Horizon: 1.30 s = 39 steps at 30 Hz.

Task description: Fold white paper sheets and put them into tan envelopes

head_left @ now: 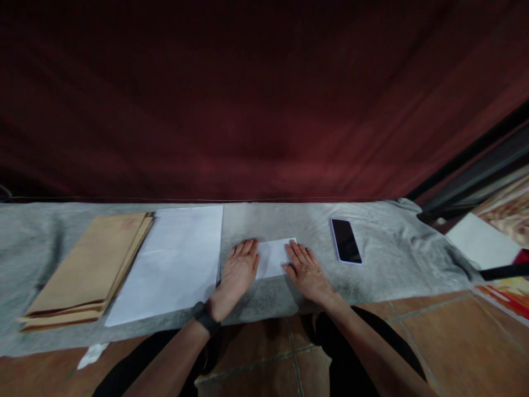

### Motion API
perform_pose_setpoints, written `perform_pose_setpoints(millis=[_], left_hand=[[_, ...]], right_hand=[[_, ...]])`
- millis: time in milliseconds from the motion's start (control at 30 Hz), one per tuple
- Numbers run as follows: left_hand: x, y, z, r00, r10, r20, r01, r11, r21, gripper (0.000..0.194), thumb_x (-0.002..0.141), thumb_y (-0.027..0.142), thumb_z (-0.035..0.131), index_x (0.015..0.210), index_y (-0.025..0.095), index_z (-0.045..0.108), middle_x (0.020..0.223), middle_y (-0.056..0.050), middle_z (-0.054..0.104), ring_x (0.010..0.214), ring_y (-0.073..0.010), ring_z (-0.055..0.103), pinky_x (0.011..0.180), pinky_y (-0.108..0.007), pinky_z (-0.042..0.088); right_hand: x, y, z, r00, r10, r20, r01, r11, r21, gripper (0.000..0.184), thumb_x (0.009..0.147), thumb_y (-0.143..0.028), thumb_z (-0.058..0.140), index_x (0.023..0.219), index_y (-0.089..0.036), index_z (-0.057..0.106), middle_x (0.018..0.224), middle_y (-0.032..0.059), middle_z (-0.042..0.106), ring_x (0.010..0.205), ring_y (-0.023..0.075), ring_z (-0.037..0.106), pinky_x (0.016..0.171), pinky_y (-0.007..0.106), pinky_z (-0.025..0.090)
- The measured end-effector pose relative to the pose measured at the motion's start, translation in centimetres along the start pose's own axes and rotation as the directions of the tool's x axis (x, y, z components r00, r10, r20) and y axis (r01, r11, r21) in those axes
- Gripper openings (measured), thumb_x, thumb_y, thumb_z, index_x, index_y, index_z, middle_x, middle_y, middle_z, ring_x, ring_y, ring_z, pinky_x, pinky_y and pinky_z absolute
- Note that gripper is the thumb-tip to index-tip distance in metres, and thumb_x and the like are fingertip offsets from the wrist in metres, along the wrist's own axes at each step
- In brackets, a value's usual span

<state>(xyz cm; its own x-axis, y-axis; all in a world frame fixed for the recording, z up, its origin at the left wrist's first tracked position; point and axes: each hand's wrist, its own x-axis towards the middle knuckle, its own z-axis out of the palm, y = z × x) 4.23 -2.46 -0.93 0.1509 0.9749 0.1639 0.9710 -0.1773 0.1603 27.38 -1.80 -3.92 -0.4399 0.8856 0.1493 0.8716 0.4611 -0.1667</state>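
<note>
A small white piece of paper, seemingly folded, lies on the grey cloth in front of me. My left hand rests flat over its left end, fingers stretched out. On the right end my right hand lies flat too, palm down with its fingers extended. Both palms hide the paper's ends. To the left of my left hand is a stack of large white paper sheets, its right edge close to my wrist.
Brown paper envelopes are stacked at the far left. A phone with a pale purple case lies to the right. The grey cloth is wrinkled there. A dark red curtain hangs behind. White scrap lies on the tiled floor.
</note>
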Motion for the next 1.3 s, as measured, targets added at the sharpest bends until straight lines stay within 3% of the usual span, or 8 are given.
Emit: perform_pose_setpoints(millis=[267, 600, 767, 867, 933, 1067, 1300], left_hand=[[1.3, 0.5, 0.1, 0.999, -0.037, -0.03, 0.037, 0.999, -0.018, 0.034, 0.097, 0.021, 0.041, 0.121, 0.014, 0.063, 0.125, -0.015, 0.064, 0.116, -0.0302, 0.058, 0.099, -0.045, 0.047], [1.8, 0.2, 0.4, 0.996, -0.059, -0.06, 0.057, 0.997, -0.043, 0.026, 0.093, 0.022, 0.047, 0.112, 0.018, 0.063, 0.113, -0.011, 0.066, 0.108, -0.0279, 0.059, 0.096, -0.043, 0.048], [1.7, 0.2, 0.3, 0.996, -0.058, -0.063, 0.056, 0.998, -0.036, 0.026, 0.094, 0.023, 0.046, 0.113, 0.019, 0.064, 0.113, -0.011, 0.066, 0.107, -0.0282, 0.06, 0.094, -0.044, 0.05], [1.4, 0.7, 0.6, 0.994, -0.074, -0.082, 0.072, 0.997, -0.03, 0.033, 0.097, 0.023, 0.04, 0.122, 0.017, 0.061, 0.125, -0.013, 0.065, 0.115, -0.0296, 0.06, 0.1, -0.047, 0.048], [0.9, 1.4, 1.1, 0.995, -0.023, -0.097, 0.019, 0.999, -0.045, 0.039, 0.1, 0.025, 0.036, 0.131, 0.014, 0.058, 0.138, -0.015, 0.06, 0.127, -0.0297, 0.055, 0.107, -0.047, 0.045], [-0.5, 3.2, 2.3, 0.975, 0.2, -0.1, -0.209, 0.975, -0.079, 0.05, 0.102, 0.035, 0.036, 0.144, 0.011, 0.046, 0.154, -0.016, 0.048, 0.146, -0.0281, 0.039, 0.118, -0.047, 0.037], [-1.9, 4.0, 3.4, 0.965, 0.248, -0.085, -0.252, 0.967, -0.047, 0.059, 0.101, 0.036, 0.037, 0.153, 0.008, 0.034, 0.159, -0.019, 0.04, 0.15, -0.028, 0.031, 0.121, -0.049, 0.033]], right_hand=[[0.0, 0.1, 0.2, 1.0, 0.004, -0.009, -0.004, 1.0, 0.013, 0.059, 0.104, -0.044, 0.041, 0.156, -0.016, 0.035, 0.161, 0.0116, 0.036, 0.149, 0.0266, 0.034, 0.122, 0.049, 0.027], [0.1, 0.9, 0.1, 1.0, 0.016, 0.006, -0.016, 1.0, 0.004, 0.059, 0.103, -0.046, 0.043, 0.156, -0.019, 0.037, 0.161, 0.0096, 0.037, 0.15, 0.0276, 0.032, 0.122, 0.05, 0.027], [0.0, 2.3, 0.1, 0.998, 0.067, 0.01, -0.067, 0.998, -0.021, 0.055, 0.104, -0.043, 0.04, 0.154, -0.022, 0.04, 0.162, 0.0087, 0.036, 0.15, 0.0288, 0.031, 0.121, 0.052, 0.028], [-0.1, 2.6, 0.1, 0.997, 0.083, -0.002, -0.083, 0.996, -0.022, 0.053, 0.104, -0.042, 0.04, 0.154, -0.024, 0.04, 0.162, 0.0085, 0.036, 0.15, 0.0286, 0.032, 0.12, 0.052, 0.029], [-0.1, 2.6, 0.0, 0.996, 0.087, 0.0, -0.087, 0.996, -0.023, 0.053, 0.104, -0.041, 0.042, 0.154, -0.023, 0.041, 0.161, 0.0096, 0.037, 0.149, 0.029, 0.033, 0.12, 0.052, 0.029], [0.0, 2.5, -0.3, 0.995, 0.095, 0.014, -0.095, 0.995, -0.022, 0.053, 0.103, -0.039, 0.044, 0.152, -0.021, 0.044, 0.161, 0.011, 0.037, 0.148, 0.0303, 0.034, 0.12, 0.053, 0.03], [0.7, 0.7, -0.8, 0.999, 0.024, -0.045, -0.022, 0.998, 0.052, 0.055, 0.106, -0.038, 0.034, 0.155, -0.014, 0.038, 0.161, 0.0123, 0.037, 0.15, 0.0259, 0.032, 0.122, 0.049, 0.03]])
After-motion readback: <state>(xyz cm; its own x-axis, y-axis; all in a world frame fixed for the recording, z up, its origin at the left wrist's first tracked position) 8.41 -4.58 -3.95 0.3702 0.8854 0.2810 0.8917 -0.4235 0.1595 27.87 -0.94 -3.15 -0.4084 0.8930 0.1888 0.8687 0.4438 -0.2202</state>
